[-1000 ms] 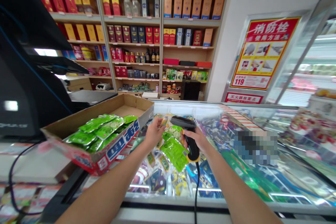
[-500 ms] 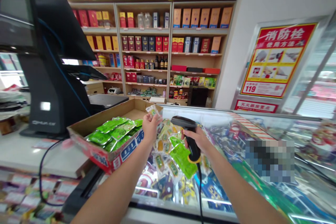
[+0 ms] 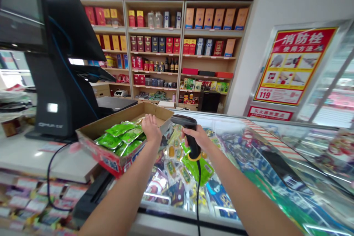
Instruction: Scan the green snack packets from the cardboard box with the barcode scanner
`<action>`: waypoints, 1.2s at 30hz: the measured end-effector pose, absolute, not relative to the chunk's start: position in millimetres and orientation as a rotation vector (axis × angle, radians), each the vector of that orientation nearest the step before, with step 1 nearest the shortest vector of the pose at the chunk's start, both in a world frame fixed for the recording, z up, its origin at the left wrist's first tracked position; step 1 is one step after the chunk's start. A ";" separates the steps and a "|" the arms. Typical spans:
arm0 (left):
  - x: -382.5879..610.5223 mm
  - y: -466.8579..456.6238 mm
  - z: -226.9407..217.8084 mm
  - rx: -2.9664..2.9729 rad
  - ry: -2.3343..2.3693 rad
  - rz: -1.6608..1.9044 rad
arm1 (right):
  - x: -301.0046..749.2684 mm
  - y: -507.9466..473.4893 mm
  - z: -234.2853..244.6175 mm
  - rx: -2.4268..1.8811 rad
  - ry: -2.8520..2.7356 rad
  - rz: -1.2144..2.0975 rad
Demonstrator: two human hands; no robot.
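My left hand (image 3: 151, 127) hangs over a cardboard box (image 3: 155, 112), fingers apart and holding nothing. Green vacuum-sealed snack packets (image 3: 120, 136) fill the box's near part, and a small packet (image 3: 139, 120) lies just left of my fingertips. My right hand (image 3: 192, 134) is shut around the handle of a black handheld barcode scanner (image 3: 186, 125), whose cable (image 3: 198, 191) hangs down. Below that hand, a green packet (image 3: 197, 169) lies among assorted snack packets (image 3: 174, 166) inside a glass-topped chest freezer (image 3: 276, 162).
A black checkout terminal (image 3: 63, 66) stands on a white counter (image 3: 27, 151) left of the box, with a cable trailing over the counter's edge. Wooden shelves of boxed liquor (image 3: 179, 44) fill the back wall. A red fire hydrant instruction poster (image 3: 295, 66) hangs at right.
My left hand has moved left over the box, and the small packet it held is no longer in it. My right hand and the scanner have shifted slightly left.
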State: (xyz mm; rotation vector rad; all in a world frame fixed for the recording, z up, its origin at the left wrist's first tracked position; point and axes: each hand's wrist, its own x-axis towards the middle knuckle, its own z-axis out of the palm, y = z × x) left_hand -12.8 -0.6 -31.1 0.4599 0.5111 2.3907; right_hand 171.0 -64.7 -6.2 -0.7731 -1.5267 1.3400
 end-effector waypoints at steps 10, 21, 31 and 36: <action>44.6 34.4 -60.8 1.554 1.450 1.524 | 230.2 -62.7 -34.7 -0.881 -1.245 1.226; 54.1 80.0 -80.4 2.128 2.133 0.577 | 233.2 -60.8 -45.6 -1.018 -1.447 1.031; 39.3 79.3 -83.3 1.974 2.234 0.661 | 227.4 -65.3 -46.3 -1.017 -1.479 1.024; 51.1 88.7 -76.2 1.904 2.214 0.679 | 227.5 -61.5 -49.5 -1.019 -1.432 1.009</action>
